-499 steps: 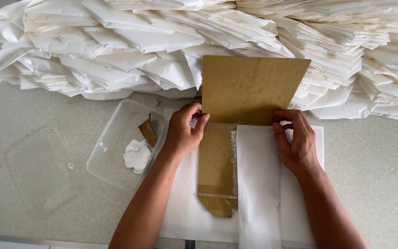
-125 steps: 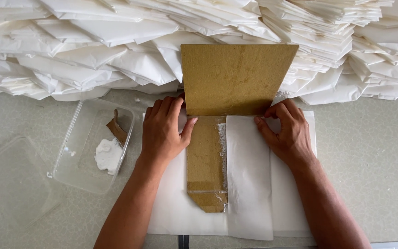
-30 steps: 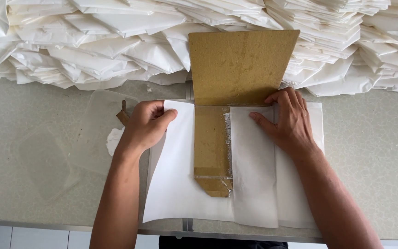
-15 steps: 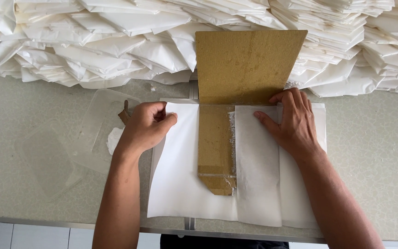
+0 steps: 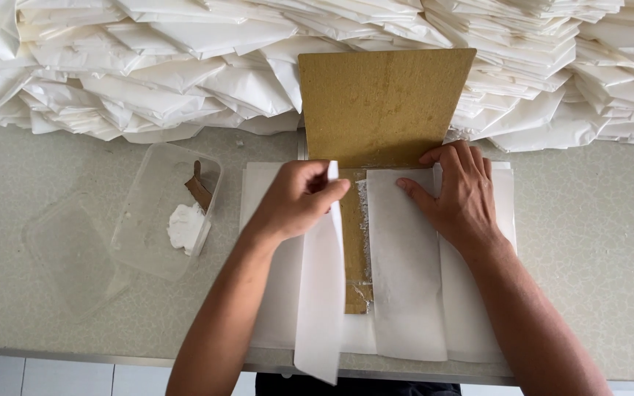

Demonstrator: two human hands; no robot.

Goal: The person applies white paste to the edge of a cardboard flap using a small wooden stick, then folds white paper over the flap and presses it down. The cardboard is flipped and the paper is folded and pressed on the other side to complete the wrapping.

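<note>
A speckled pale surface (image 5: 53, 169) carries everything, and the brown cardboard template (image 5: 384, 103) serves as landmark. Behind and to both sides of the template lies a wide heap of folded white paper bags (image 5: 148, 66), piled many deep (the far edge runs out of the picture). Directly below the template's broad upper part sits a white paper sheet (image 5: 280, 293), lying flat with its near edge reaching the surface's front rim. The template's narrow lower strip runs down the middle of this sheet. The right flap (image 5: 405, 271) is already folded in beside that strip, and the right hand (image 5: 460, 194) presses flat on it, fingers spread, just under the template's lower right edge. The left flap (image 5: 321, 293) is lifted and turned inward towards the strip; the left hand (image 5: 299, 202) has it pinched between thumb and fingers in a closed grip near its top. Left of the template stands a clear plastic tub (image 5: 166, 209) holding white paste (image 5: 185, 226) and a small brown cardboard spreader (image 5: 199, 189). Further left lies a clear lid (image 5: 67, 253).
</note>
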